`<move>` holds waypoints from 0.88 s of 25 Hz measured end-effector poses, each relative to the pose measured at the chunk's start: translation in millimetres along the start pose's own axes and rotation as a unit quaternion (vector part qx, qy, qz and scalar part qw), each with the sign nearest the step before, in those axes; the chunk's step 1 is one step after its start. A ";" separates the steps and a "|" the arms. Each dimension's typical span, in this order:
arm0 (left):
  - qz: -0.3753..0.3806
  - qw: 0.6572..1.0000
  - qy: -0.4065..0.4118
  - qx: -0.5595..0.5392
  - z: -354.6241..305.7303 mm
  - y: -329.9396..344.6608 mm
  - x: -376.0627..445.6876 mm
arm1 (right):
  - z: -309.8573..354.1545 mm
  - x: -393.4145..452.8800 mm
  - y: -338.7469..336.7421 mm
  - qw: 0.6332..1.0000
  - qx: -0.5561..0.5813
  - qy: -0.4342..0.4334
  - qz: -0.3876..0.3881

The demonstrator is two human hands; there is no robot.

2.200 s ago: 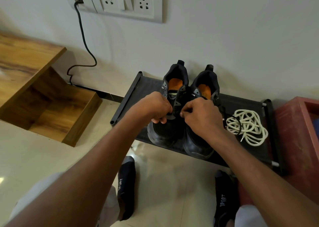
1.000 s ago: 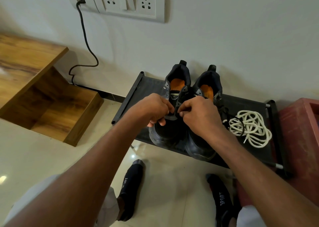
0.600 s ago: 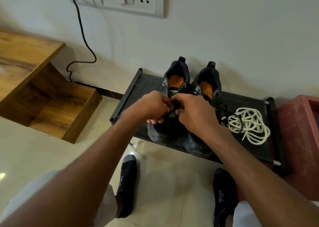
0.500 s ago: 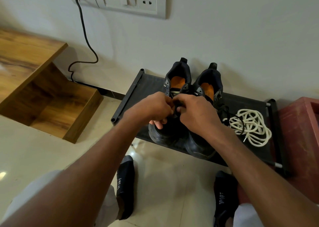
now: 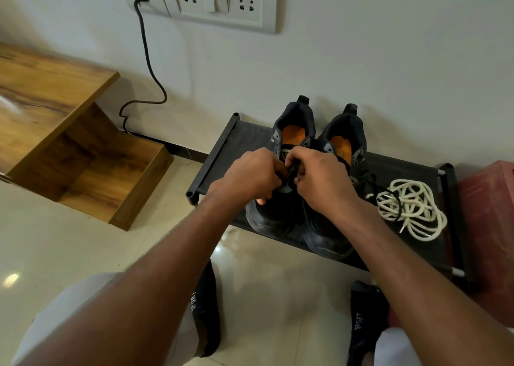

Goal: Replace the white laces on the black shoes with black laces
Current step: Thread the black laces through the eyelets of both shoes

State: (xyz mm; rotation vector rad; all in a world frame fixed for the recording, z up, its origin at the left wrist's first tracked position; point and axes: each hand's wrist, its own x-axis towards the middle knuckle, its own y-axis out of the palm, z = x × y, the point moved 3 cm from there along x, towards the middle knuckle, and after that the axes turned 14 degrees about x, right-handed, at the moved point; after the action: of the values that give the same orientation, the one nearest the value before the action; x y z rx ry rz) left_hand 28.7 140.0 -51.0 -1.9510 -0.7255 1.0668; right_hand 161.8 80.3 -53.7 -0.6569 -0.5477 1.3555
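Observation:
Two black shoes with orange insoles stand side by side on a low black rack [image 5: 219,145], heels to the wall: the left shoe [image 5: 274,215] and the right shoe [image 5: 329,240]. My left hand [image 5: 250,175] and my right hand [image 5: 322,179] meet over the left shoe's tongue, fingers curled and pinching a black lace [image 5: 292,170] between them. The lace eyelets are hidden under my hands. A heap of white laces [image 5: 411,209] lies on the rack to the right of the shoes, with a thin black lace [image 5: 374,180] trailing across it.
A wooden shelf unit [image 5: 69,148] stands at the left. A black cable [image 5: 147,59] hangs from the wall socket panel [image 5: 219,1]. A red box [image 5: 489,226] sits to the right of the rack. My feet in black socks [image 5: 204,310] rest on the tiled floor.
My two hands have drawn closer together over the left shoe, until their fingers meet at the tongue. The shoes and the white laces have not moved.

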 end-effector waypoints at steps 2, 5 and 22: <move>0.005 1.000 -0.001 -0.012 3.6 1.5 1.9 | 0.6 2.2 -0.1 1.000 0.002 0.001 0.018; 0.004 1.000 0.002 -0.018 5.8 2.1 3.0 | -2.2 5.1 -4.9 0.999 0.010 0.009 0.049; -0.094 0.995 -0.022 0.000 1.9 -2.6 6.6 | -2.3 -5.4 -6.8 1.000 -0.020 -0.003 0.011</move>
State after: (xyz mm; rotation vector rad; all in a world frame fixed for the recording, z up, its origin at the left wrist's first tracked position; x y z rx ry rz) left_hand 30.0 147.1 -52.2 -1.8238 -0.9138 0.9960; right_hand 167.4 74.2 -50.4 -0.6926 -0.5746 1.3717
